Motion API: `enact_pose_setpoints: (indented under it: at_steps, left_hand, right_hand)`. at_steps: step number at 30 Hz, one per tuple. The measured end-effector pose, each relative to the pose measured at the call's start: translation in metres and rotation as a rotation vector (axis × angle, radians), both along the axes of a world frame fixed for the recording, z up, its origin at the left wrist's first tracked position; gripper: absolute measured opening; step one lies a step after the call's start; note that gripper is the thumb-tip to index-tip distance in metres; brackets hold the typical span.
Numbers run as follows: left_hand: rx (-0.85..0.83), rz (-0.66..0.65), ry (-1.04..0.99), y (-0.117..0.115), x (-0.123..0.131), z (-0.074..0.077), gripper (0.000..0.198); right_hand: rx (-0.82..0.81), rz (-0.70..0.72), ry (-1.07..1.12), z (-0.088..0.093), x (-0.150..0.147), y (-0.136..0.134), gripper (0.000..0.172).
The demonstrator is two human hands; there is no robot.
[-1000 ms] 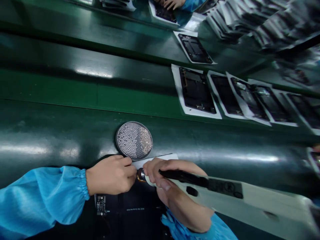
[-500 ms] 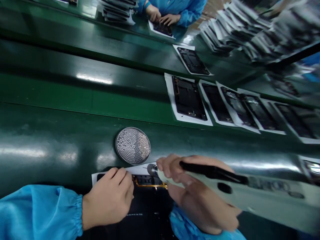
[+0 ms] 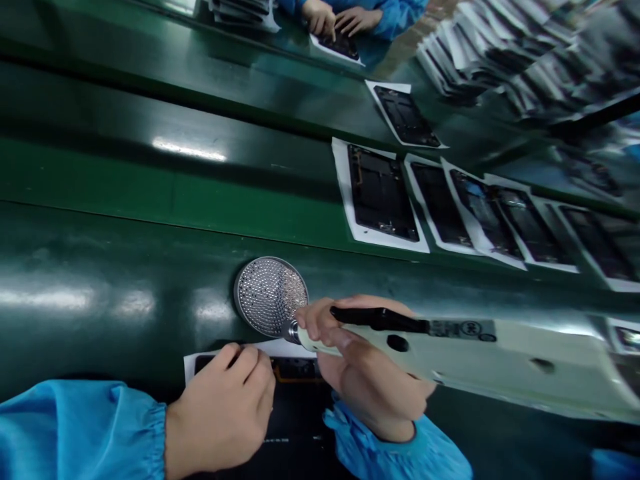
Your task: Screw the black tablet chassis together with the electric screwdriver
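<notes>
Here, the right hand [image 3: 373, 377] is curling its fingers [image 3: 325, 327] around a white electric screwdriver [image 3: 465, 350] just beside a round perforated screw tray [image 3: 263, 293], while the left hand [image 3: 223, 417] is pressing spread fingers on a black device panel [image 3: 297, 400]. A careless swing of the bit is risking spilled screws.

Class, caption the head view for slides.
Left hand rests on a dark device panel; right hand holds an electric screwdriver beside a round screw dish.

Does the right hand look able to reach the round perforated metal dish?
Probably yes: the right hand, gripping a white electric screwdriver, sits beside the round perforated metal dish, with nothing between them.
</notes>
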State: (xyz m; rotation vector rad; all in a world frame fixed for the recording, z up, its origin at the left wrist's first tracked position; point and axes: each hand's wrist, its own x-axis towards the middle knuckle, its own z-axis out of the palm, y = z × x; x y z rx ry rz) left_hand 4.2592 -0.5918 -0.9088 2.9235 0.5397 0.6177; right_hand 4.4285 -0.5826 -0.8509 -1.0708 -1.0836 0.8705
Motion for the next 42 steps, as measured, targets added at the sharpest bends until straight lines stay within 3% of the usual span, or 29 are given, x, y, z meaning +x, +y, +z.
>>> enact_pose_setpoints:
  at_steps: [26, 30, 35, 38, 42]
  left_hand:
    - [-0.044, 0.023, 0.001, 0.001, 0.000, 0.011, 0.036]
    - [-0.065, 0.024, 0.049, 0.003, 0.004, 0.006, 0.040]
    - [-0.068, 0.025, 0.065, 0.014, 0.018, -0.006, 0.048]
    - [-0.094, 0.047, 0.065, 0.019, 0.020, -0.007, 0.052]
    - [-0.110, 0.031, 0.040, 0.023, 0.018, -0.003, 0.050]
  right_hand:
    - [0.011, -0.066, -0.034, -0.001, -0.012, 0.002, 0.020]
    - [0.015, -0.084, 0.002, 0.001, -0.006, 0.002, 0.023]
    - [0.008, -0.116, -0.024, 0.018, 0.014, -0.002, 0.019]
    - [-0.038, -0.052, -0.048, 0.018, 0.014, -0.007, 0.021]
    - [-0.078, 0.043, -0.056, 0.005, 0.009, -0.012, 0.028]
